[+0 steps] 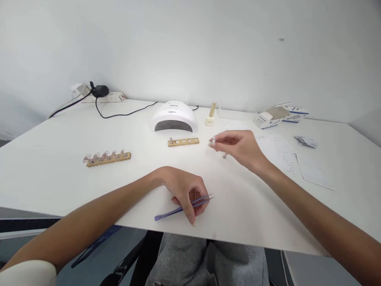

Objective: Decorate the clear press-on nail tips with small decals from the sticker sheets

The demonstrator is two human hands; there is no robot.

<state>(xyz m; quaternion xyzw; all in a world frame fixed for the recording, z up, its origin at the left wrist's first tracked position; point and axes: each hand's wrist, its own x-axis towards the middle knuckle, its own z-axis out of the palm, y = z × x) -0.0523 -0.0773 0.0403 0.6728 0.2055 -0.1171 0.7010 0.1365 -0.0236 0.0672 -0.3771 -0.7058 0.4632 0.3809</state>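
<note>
My left hand (190, 194) rests near the table's front edge, fingers curled around a pair of blue-purple tweezers (170, 214). Their tips point right and stand slightly apart. Above the table, my right hand (238, 149) pinches a small shiny silvery piece (213, 140) between thumb and fingertips; its exact kind is too small to tell. Below that hand lies another little metal piece (224, 156). Just left of the pinch is a tan strip (187, 142) with whitish round spots and one small stand at its left end.
On the left, another tan strip (114, 159) carries several small stands topped with pinkish nail tips. A white nail lamp (175, 113) stands at the back beside a gold-capped polish bottle (210, 117). To the right are an open box (272, 117), papers (314, 171) and small packets (306, 141).
</note>
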